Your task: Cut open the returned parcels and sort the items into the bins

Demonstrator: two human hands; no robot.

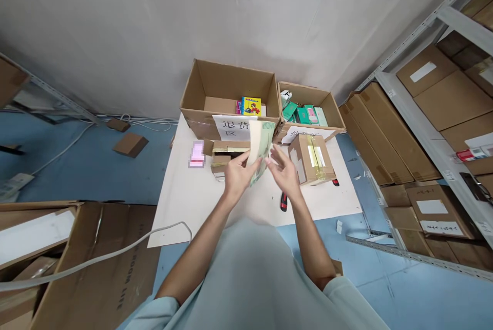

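My left hand (238,176) is closed on a thin green and cream booklet (265,140), which stands tilted upright above the table. On the booklet's right side, my right hand (284,171) pinches at its edge with thumb and fingers; the fingers are slightly blurred. Behind my left hand lies a small opened cardboard box (220,163). A taped carton (314,160) with a white label sits right of my right hand. Below that hand is a red and black box cutter (284,201). A pink item (196,154), pixelated, lies to the left on the table.
Two open cartons stand along the table's back: a larger one (231,76) with a yellow box (251,106) inside, and a smaller one (339,114) holding green boxes (302,114). Loaded shelves (408,94) rise at right. A cable (115,253) crosses the lower left.
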